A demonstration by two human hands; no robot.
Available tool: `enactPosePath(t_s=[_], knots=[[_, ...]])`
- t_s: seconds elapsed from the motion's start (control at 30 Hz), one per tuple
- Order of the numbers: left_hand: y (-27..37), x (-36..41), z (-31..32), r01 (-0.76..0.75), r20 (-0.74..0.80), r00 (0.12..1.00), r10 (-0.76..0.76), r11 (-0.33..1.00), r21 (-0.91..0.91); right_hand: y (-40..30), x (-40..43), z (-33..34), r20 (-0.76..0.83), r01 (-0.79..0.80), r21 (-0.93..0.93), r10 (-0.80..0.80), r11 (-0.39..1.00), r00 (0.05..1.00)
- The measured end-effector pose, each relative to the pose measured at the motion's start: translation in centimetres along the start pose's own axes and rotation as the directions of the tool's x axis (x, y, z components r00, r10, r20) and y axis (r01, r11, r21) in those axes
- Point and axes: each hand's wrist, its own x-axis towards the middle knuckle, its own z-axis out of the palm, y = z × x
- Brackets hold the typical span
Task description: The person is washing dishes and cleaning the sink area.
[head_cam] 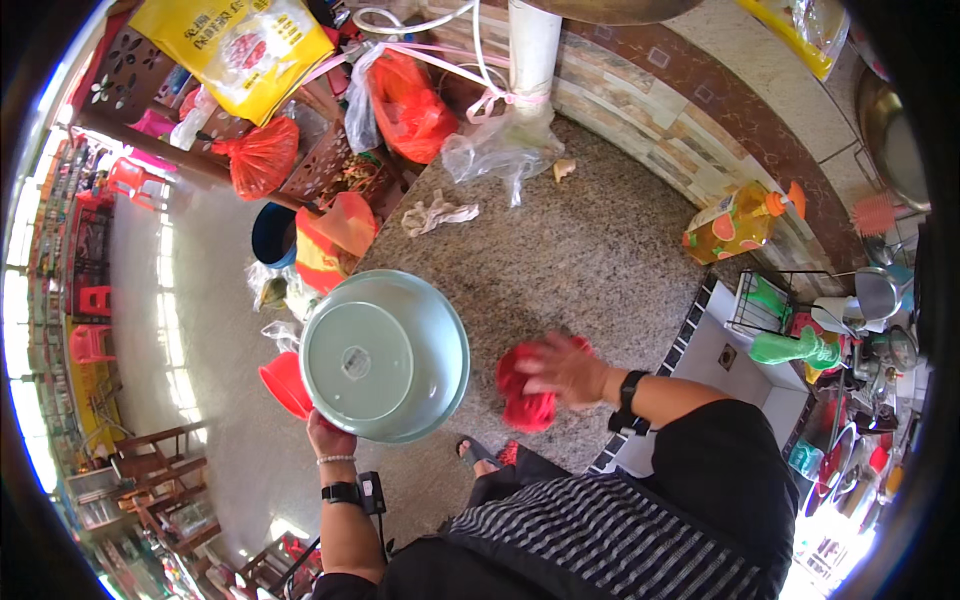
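My left hand (pixel 330 435) holds a pale green plastic bowl (pixel 442 360) by its rim, with the underside turned towards the camera. A red plastic vessel (pixel 286 384) shows partly behind the bowl, beside that hand; whether the hand grips it too is hidden. On the speckled stone countertop (pixel 585 240) lies a bunched red cloth (pixel 529 411). My right hand (pixel 562 371) is over the cloth, palm down with fingers spread and slightly blurred. It looks to press on the cloth, but a firm grip cannot be made out.
A crumpled whitish glove or cloth (pixel 439 214), a clear plastic bag (pixel 506 150) and a small scrap (pixel 564 169) lie on the countertop. An orange pump bottle (pixel 731 223) stands by the tiled wall. The sink (pixel 720 360) is at the right, a blue bin (pixel 274 234) beyond the counter's left edge.
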Motion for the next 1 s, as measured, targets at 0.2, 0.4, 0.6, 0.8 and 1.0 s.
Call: enactPosePath(t_s=[0.2, 0.4, 0.6, 0.8, 1.0], knots=[[-4.3, 2.6, 2.8, 0.052, 0.008, 0.999, -0.053, 0.994, 0.092, 15.9, -2.8, -6.4, -0.542, -0.719, -0.141, 0.555, 0.680, 0.631], [-5.9, 2.6, 4.3, 0.098, -0.080, 0.993, -0.090, 0.991, 0.096, 23.3, -1.2, -12.2, -0.494, -0.973, -0.056, 0.841, 0.222, 0.220], [-6.3, 2.6, 4.6, 0.136, -0.066, 0.990, -0.128, 0.981, 0.137, 18.9, -6.5, -6.7, -0.690, -0.988, 0.123, 0.724, 0.095, -0.016], [-2.6, 0.9, 2.1, 0.123, -0.186, 0.978, -0.095, 0.982, 0.146, 4.8, -5.2, -0.3, -0.550, -0.963, 0.057, 0.813, 0.264, 0.191], [2.4, -2.6, -2.0, 0.005, -0.092, 0.996, 0.006, 0.994, 0.114, -4.7, -8.9, 1.4, -0.089, -0.741, -0.306, 0.757, 0.598, 0.647]])
